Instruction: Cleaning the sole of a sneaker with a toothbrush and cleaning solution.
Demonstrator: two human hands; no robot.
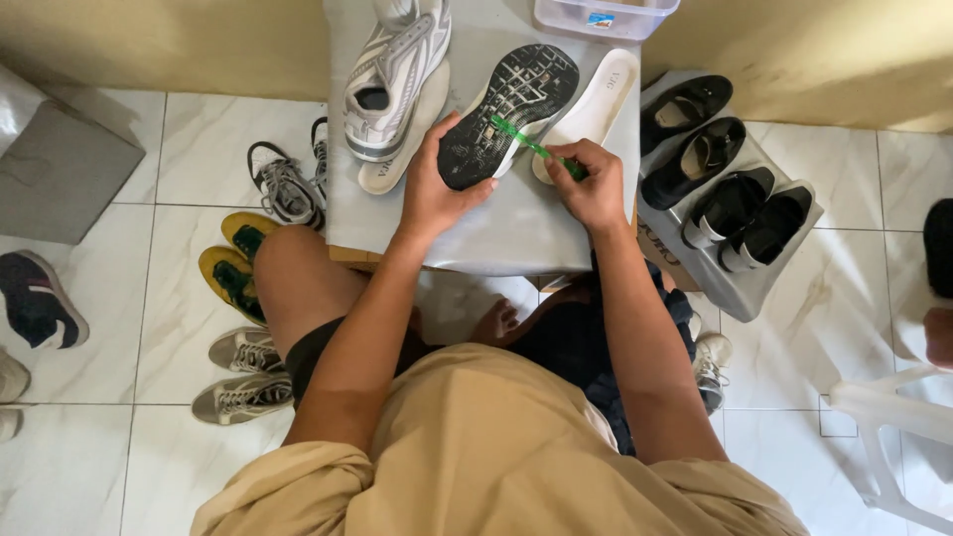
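A shoe lies sole-up [511, 109] on a low grey table [516, 233], its dark worn sole facing me. My left hand [432, 189] grips the heel end of that shoe. My right hand [591, 184] is closed on a green toothbrush [526, 144], whose head rests on the middle of the sole. A white insole [601, 104] lies just right of the shoe. To the left, a grey and white sneaker [392, 74] sits upright on another pale insole [412, 139].
A clear plastic box [606, 15] stands at the table's far edge. Two pairs of black shoes [720, 174] rest on a grey board to the right. Sneakers and yellow shoes [233, 258] crowd the tiled floor at left. A white plastic chair [893, 437] is at lower right.
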